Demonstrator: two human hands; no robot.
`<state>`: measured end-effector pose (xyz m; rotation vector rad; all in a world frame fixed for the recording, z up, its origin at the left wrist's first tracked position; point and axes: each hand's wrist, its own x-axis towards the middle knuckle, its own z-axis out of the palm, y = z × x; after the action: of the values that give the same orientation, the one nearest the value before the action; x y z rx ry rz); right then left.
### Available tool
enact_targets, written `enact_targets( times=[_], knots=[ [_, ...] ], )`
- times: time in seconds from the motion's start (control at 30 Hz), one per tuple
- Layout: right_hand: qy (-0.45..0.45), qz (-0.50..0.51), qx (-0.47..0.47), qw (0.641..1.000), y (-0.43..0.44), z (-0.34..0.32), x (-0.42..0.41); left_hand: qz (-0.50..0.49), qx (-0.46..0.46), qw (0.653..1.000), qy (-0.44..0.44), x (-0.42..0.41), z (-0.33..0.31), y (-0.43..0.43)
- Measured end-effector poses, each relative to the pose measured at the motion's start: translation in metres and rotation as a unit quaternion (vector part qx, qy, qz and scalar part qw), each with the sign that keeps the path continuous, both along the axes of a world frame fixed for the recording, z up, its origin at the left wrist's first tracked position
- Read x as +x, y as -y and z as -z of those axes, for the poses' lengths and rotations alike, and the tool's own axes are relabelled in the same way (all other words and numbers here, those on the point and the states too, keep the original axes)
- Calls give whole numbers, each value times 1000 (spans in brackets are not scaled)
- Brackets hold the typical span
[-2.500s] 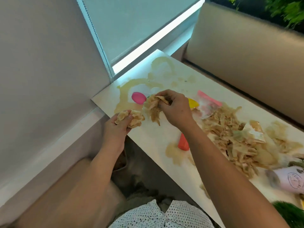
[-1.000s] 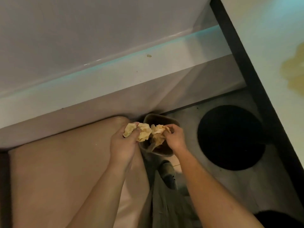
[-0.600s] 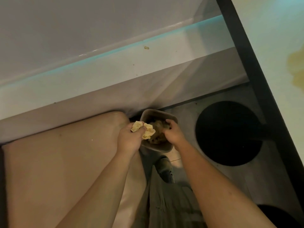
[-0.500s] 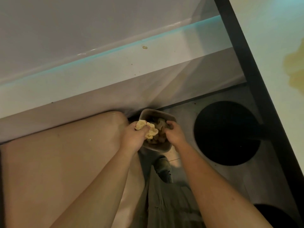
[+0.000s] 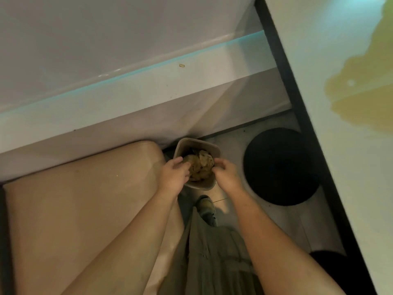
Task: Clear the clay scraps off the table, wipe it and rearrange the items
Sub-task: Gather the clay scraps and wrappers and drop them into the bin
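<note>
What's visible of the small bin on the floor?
The bin is a small tan tub, plastic by the look, with a rounded-rectangle rim, upright on the floor between the beige seat and a black round base. Clay scraps lie heaped inside. The left hand and right hand overlap its near rim; contact is unclear.

Thin, crumpled tan clay scraps (image 5: 200,165) lie heaped in a small beige plastic bin with rounded corners (image 5: 197,143), filling it close to its rim. The bin stands upright on the floor, below and well apart from the white table top with a black edge (image 5: 319,60). A dried yellow-brown clay smear (image 5: 361,92) spreads across the table, a little in from that edge.
</note>
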<state>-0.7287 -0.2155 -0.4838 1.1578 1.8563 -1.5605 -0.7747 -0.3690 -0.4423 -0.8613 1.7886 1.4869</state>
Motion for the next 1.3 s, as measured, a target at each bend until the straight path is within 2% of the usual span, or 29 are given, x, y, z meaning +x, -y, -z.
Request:
enact_targets(
  times=[0.13, 0.33, 0.43, 0.6, 0.73, 0.9, 1.07, 1.3],
  knots=[
    [-29, -20, -8, 999, 7, -74, 8, 23, -43, 996, -77, 8, -54, 8],
    [-75, -47, -28, 996, 1, -205, 30, 112, -20, 986, -125, 26, -171, -6],
    [-97, -68, -9, 993, -9, -272, 50, 174, -13, 976, -130, 49, -225, -14],
    [-125, -99, 96, 982, -44, -355, 87, 219, 16, 965, -146, 80, -288, -45],
    [-133, -30, 135, 981, -77, -396, 131, 259, 28, 949, -179, 101, -316, -83],
    [-125, 107, 162, 973, -116, -426, 204, 380, 41, 900, -209, 125, -340, -135],
    [-112, 231, 191, 948, -151, -439, 280, 435, 72, 869, -225, 155, -360, -188],
    [-75, 318, 205, 923, -202, -442, 363, 544, 76, 800, -240, 217, -383, -233]
  ],
)
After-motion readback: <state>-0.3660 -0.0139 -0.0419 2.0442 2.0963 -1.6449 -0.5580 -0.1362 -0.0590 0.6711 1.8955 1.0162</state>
